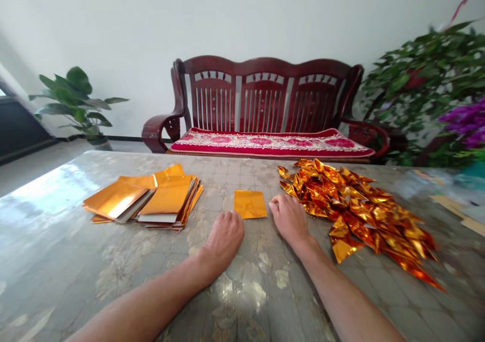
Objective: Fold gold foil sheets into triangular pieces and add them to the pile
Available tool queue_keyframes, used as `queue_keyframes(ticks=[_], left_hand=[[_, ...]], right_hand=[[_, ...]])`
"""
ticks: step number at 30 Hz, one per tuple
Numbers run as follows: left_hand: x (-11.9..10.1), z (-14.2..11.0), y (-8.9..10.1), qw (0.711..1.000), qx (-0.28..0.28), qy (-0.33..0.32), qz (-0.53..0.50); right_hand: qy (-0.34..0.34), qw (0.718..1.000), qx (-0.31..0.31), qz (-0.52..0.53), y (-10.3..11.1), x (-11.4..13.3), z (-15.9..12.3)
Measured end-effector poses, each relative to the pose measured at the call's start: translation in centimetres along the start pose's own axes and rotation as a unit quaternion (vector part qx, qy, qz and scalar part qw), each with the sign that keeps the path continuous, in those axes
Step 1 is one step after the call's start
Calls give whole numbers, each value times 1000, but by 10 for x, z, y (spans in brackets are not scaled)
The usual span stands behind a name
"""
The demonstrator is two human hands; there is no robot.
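Note:
A single square gold foil paper sheet [250,204] lies flat on the table between my hands. My left hand [226,231] rests at its lower left corner, fingers curled into a loose fist. To the right of the sheet, a small gap away, my right hand [290,215] is also loosely closed on the tabletop, near the edge of a heap of folded gold foil pieces [352,200]. Neither hand shows anything in it, though the undersides of the fingers are hidden. Left of my left hand sits a stack of gold foil paper sheets [166,198], some with grey backs showing.
The patterned table [182,276] has a glossy covering. Clear plastic bags [420,183] and a tan strip [460,213] lie at its right side. Behind stands a dark red wooden bench [265,94] with a red cushion [273,142]. Potted plants [78,102] flank it.

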State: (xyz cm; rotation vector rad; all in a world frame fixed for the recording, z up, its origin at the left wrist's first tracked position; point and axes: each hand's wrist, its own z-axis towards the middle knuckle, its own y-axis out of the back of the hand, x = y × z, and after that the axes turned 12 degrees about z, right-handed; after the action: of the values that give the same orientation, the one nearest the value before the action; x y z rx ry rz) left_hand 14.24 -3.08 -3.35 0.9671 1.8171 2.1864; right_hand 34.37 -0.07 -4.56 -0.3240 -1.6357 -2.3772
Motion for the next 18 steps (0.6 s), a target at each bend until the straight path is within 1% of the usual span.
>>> queue_keyframes(ticks=[3, 6, 10, 12, 15, 16, 18], left_hand=[[1, 2, 1, 1000, 1, -8, 9], [1, 2, 4, 1000, 3, -7, 17], [-2, 1, 6, 1000, -6, -21, -2], [-3, 0, 7, 999, -14, -30, -19], [-5, -1, 7, 998, -25, -39, -47], [-5, -1, 7, 997, -30, -42, -57], [-4, 0, 6, 995, -39, -45, -80]], right_hand=[[0, 999, 0, 34, 3, 0, 2], [12, 999, 18, 36, 4, 5, 0], [15, 999, 17, 26, 2, 10, -2], [13, 999, 12, 40, 0, 11, -2], [-5, 994, -2, 107, -4, 9, 1], [-20, 989, -3, 147, -5, 9, 2], [-45, 968, -8, 246, -8, 9, 3]])
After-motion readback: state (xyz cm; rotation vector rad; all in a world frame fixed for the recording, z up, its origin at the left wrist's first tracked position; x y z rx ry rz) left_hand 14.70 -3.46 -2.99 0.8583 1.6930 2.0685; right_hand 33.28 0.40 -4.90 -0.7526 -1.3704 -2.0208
